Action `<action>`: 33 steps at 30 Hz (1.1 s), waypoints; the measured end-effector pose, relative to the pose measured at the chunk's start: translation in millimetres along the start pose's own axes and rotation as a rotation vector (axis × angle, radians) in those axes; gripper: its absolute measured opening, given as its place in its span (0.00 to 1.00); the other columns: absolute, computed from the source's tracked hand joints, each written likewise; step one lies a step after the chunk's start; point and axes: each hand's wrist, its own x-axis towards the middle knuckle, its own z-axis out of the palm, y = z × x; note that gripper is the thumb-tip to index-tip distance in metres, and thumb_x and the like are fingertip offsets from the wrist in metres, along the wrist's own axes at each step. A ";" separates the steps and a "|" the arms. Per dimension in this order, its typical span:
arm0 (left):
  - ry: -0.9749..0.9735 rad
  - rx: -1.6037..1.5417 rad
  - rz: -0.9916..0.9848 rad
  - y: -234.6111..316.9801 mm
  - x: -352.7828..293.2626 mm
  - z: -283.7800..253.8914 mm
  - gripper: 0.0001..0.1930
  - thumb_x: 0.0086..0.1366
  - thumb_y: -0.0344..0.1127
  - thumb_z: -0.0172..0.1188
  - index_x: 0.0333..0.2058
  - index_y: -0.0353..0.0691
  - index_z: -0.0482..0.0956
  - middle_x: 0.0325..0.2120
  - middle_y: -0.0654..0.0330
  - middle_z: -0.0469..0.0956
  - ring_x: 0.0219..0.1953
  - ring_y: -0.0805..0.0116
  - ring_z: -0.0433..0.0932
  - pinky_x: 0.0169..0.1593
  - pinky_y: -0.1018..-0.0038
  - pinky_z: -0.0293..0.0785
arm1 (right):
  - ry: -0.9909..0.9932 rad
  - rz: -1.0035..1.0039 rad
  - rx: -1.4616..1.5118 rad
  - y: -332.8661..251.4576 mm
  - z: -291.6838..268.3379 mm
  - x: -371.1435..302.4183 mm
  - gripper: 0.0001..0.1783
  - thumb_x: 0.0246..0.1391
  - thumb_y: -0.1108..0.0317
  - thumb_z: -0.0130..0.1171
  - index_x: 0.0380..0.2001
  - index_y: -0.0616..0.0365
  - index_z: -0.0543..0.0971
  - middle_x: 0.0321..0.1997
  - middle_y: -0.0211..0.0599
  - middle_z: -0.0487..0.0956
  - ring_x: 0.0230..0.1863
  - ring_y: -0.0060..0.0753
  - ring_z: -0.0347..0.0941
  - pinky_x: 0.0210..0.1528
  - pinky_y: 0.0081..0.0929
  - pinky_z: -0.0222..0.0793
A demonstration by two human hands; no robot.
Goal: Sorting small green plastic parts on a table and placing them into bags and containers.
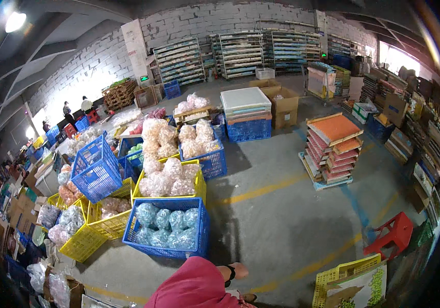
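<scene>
1. Hands aren't being shown; grip can't be told.
2. Teal bags are being held in the nearest blue crate, on the floor.
3. Crate looks filled; what's left isn't being shown.

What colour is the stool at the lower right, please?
The stool is red, showing best in the head view.

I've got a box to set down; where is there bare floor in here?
The widest bare patch is the grey floor between the blue crate of bluish bags and the red stool, with the orange-topped tray stack beyond. It narrows between that stack and the cardboard box. The left is crowded: yellow crates stand packed close together.
</scene>
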 end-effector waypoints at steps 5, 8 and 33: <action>-0.123 -0.122 -0.289 35.9 -68.2 -122.6 0.16 0.52 0.32 0.49 0.42 0.42 0.75 0.36 0.52 0.78 0.39 0.51 0.77 0.41 0.59 0.73 | 0.130 0.166 0.088 8.9 56.6 -102.9 0.13 0.41 0.64 0.61 0.32 0.57 0.81 0.30 0.38 0.80 0.34 0.33 0.75 0.37 0.31 0.72; 0.006 -0.136 -0.341 16.0 -107.5 -92.1 0.17 0.53 0.33 0.47 0.43 0.46 0.74 0.41 0.52 0.76 0.45 0.53 0.74 0.46 0.60 0.69 | 0.226 0.210 0.134 8.6 65.2 -126.6 0.14 0.39 0.62 0.62 0.31 0.57 0.82 0.29 0.39 0.80 0.33 0.33 0.76 0.36 0.30 0.72; -0.557 0.465 0.814 416.7 11.6 -23.9 0.18 0.56 0.37 0.48 0.47 0.46 0.74 0.40 0.50 0.77 0.44 0.54 0.74 0.48 0.63 0.70 | 1.228 1.041 0.914 -142.2 360.8 -533.0 0.13 0.44 0.62 0.60 0.32 0.58 0.81 0.26 0.37 0.81 0.28 0.30 0.78 0.35 0.28 0.73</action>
